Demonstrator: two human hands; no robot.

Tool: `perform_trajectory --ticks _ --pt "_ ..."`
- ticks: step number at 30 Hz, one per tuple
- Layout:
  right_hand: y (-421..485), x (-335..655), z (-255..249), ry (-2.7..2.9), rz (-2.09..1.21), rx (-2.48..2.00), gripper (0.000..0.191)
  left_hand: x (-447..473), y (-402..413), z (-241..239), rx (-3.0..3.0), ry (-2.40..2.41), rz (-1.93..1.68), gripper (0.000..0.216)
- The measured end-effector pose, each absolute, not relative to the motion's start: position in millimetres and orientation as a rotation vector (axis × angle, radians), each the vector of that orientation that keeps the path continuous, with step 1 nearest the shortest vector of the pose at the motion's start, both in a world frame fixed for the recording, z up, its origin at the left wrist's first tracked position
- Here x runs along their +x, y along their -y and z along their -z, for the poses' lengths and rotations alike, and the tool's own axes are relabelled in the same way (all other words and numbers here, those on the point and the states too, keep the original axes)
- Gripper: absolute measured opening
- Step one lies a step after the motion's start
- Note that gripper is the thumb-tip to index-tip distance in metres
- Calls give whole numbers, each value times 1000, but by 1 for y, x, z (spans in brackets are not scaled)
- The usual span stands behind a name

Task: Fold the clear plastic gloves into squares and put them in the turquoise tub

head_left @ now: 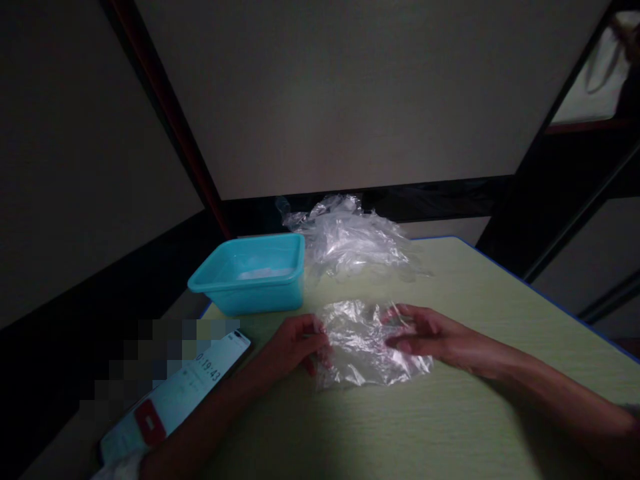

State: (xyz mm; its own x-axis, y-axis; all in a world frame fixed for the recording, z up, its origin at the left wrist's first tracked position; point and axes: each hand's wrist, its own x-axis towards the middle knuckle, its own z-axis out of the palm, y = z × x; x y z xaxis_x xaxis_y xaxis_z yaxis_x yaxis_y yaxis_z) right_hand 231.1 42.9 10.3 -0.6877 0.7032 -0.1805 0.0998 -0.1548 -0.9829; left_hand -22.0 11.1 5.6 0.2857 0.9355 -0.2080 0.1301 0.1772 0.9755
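A crinkled clear plastic bag [357, 350] is held just above or on the table, between my two hands. My left hand [295, 343] pinches its left edge, with the thumb on the near side and some fingertips showing through the film. At the bag's right side, my right hand [425, 333] has its thumb and fingers around the plastic, and part of the fingers is seen blurred through it. Beyond the bag lies a loose heap of similar clear plastic bags [350, 237]. A turquoise plastic basin [253, 287] stands to the left of the heap, with something whitish inside.
A phone [195, 380] with a lit timer screen lies at the left, partly behind my left forearm. The pale wood-grain table [480, 293] has a blue edge. A panel wall [325, 100] rises behind it, and a bright opening is at the upper right.
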Motion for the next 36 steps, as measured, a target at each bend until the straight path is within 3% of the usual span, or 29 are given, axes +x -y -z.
perform_trajectory --ticks 4,19,27,36 --pt "-43 234 -1 1666 -1844 -879 59 -21 -14 -1 1276 -1210 -828 33" --pt "-38 231 2 1607 -1729 -1022 65 -16 -12 1 1328 -1342 -904 21" --pt "-35 229 -1 1576 -1607 -1113 57 -18 -1 -11 1307 -1361 -736 58" --pt "-28 225 -3 1674 -1476 -1155 51 -15 4 -13 1257 -1344 -664 59"
